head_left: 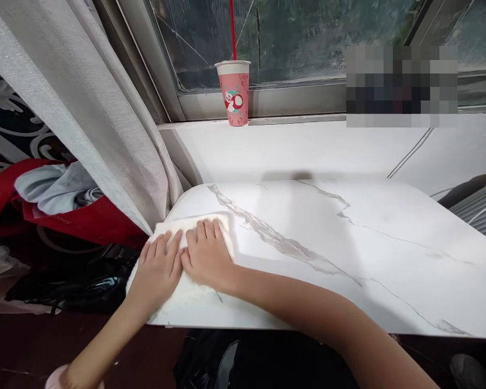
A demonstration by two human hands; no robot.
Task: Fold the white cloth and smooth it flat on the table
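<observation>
Both forearms reach in: left hand [159, 270] and right hand [206, 253] lie side by side, fingers flat and spread (gripping nothing), pressing a white cloth [186, 292] on the marble tabletop's [348, 254] near-left corner, beside the curtain [85, 108].

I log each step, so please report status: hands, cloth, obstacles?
Left hand, right hand flat on cloth. Cloth at table corner. Curtain touches there.

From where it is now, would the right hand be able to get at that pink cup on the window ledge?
Probably yes. The right hand lies flat on the white cloth; bare marble table and plain white wall lie between it and the pink cup, though it's a stretch.
</observation>
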